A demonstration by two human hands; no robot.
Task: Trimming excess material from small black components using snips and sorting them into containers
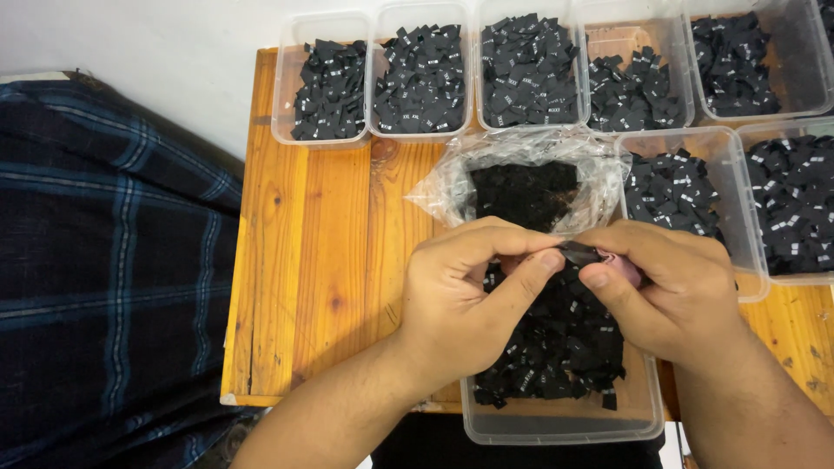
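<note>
A small black label [580,253] is pinched between the fingertips of the left hand [465,300] and the right hand [678,291], both of which are closed on it above the near clear tub [556,426]. Something pinkish is seen under the right thumb, though what it is cannot be made out, since it is mostly covered. The near tub is filled with a loose heap of black labels [556,347] marked with small white print, and it stands at the front edge of the wooden table [321,252].

Just behind the hands, a crumpled clear plastic bag [452,187] is laid open, with more black labels held inside it. Along the back of the table, a row of clear tubs [291,87] is set side by side, each loaded with black labels. Two further tubs [747,260] are placed to the right of the bag, touching each other, and are likewise filled.

To the left of the table, a dark blue checked cloth [113,260] is spread, and a pale wall [130,39] is seen behind it.
</note>
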